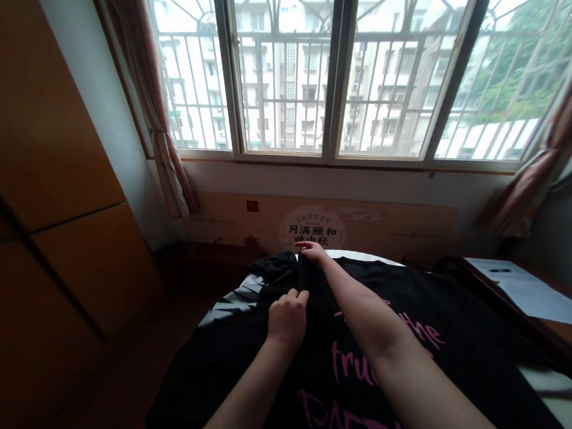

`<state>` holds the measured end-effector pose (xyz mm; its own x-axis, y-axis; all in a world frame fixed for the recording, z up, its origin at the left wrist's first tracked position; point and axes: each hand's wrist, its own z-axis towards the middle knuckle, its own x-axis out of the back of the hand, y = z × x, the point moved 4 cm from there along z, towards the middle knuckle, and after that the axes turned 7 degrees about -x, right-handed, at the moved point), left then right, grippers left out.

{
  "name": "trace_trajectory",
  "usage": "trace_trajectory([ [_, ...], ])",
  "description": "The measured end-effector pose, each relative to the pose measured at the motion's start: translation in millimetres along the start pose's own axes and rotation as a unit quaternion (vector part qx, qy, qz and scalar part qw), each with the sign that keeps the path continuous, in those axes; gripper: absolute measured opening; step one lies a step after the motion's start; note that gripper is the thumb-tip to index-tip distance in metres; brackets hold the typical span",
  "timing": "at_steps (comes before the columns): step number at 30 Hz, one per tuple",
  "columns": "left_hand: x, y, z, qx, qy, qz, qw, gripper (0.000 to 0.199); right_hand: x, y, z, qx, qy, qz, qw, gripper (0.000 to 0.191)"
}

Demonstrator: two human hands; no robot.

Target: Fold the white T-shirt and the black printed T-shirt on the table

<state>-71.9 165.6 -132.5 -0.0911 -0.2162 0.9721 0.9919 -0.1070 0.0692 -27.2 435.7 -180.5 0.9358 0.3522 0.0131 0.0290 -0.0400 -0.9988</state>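
A black T-shirt (457, 376) with pink lettering lies spread out in front of me, its front partly covered by my right forearm. My left hand (287, 318) is closed on a fold of the black cloth, left of the lettering. Farther off, my right hand (311, 251) reaches to the shirt's far edge and pinches the fabric there. Between the two hands the cloth is drawn up in a fold. A bunched dark part (274, 265) of the cloth lies left of my right hand. The fingertips of my left hand are hidden behind its knuckles.
Under the shirt shows a white and dark patterned cover (233, 301). At right stands a wooden desk (568, 339) with white paper (514, 288). A wooden cabinet (70, 276) rises at left. Ahead are a printed panel (389, 233) and a barred window (288, 74) between curtains (163, 157).
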Motion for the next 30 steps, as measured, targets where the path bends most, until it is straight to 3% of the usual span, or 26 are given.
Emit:
trace_trajectory([
  [9, 3.5, 6, -2, -0.012, 0.02, -0.037, 0.999, 0.031, 22, -12, -9, 0.024, 0.037, 0.159, 0.986, 0.028],
  [15, 20.7, 32, -6, -0.049, 0.002, -0.104, 0.993, 0.038, 43, -25, -32, 0.036, 0.013, 0.229, 0.973, 0.031],
  [18, 20.6, 55, -15, -0.1, 0.004, -0.192, 0.976, 0.044, 63, -25, -55, 0.058, 0.02, 0.281, 0.958, 0.034],
  [23, 7.7, 92, -34, -0.174, -0.041, -0.324, 0.929, 0.059, 103, -15, -100, 0.147, 0.059, 0.423, 0.892, 0.035],
  [26, 1.6, 103, -41, -0.195, -0.076, -0.367, 0.907, 0.066, 120, -10, -116, 0.17, 0.093, 0.448, 0.873, 0.035],
  [30, -1.0, 106, -43, -0.209, -0.074, -0.403, 0.888, 0.069, 126, -11, -119, 0.179, 0.053, 0.483, 0.856, 0.036],
])
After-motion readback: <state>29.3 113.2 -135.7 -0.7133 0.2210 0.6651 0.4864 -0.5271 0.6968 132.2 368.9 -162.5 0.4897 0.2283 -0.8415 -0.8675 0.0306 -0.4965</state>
